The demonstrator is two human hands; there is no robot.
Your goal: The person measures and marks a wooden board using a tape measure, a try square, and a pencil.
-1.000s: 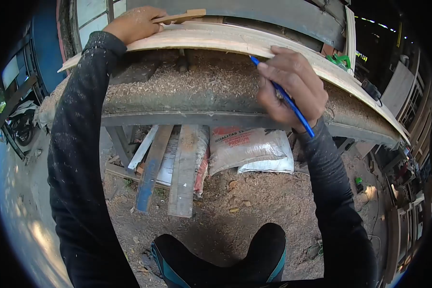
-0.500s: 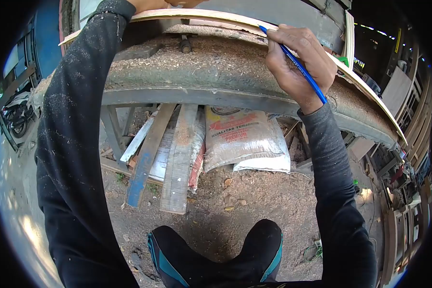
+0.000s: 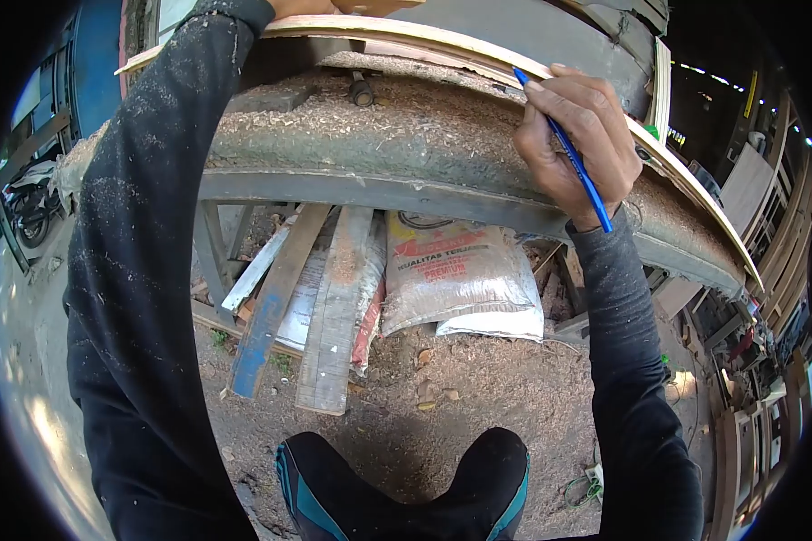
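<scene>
My right hand is closed around a blue pen. The pen slants, its tip up at the near edge of a long pale wooden board, and the fingers rest close to that edge. At the top of the view, my left hand is mostly cut off, its fingers out of sight. It lies at the board, beside a small flat piece of wood. Whether it grips that piece cannot be made out.
Wood shavings cover the workbench, where a dark round metal part sticks up. Below are a filled sack and leaning planks. Stacked lumber stands at right, a motorcycle at far left.
The right hand with the pen has shifted right and slightly down in view, its tip still at the board's edge. The flat wood piece now shows by the left hand. The camera view moved slightly.
</scene>
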